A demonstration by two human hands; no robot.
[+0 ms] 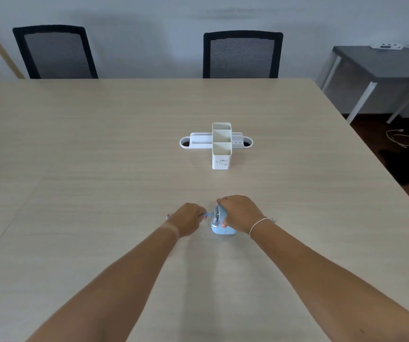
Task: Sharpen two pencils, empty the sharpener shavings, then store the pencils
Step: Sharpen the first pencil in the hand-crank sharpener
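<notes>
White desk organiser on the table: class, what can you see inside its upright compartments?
The desk organiser shows only bare white inner walls; no pencils stand up out of it. The compartment floors are hidden by the walls, so small items there cannot be ruled out.

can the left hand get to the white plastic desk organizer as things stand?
Probably yes. The wooden table between the left hand and the white plastic desk organizer is bare. But the hand is shut on a pencil at the blue sharpener, so it must let go first.

Sharpener (219, 224) on table (100, 144), organizer (220, 146) behind
</notes>
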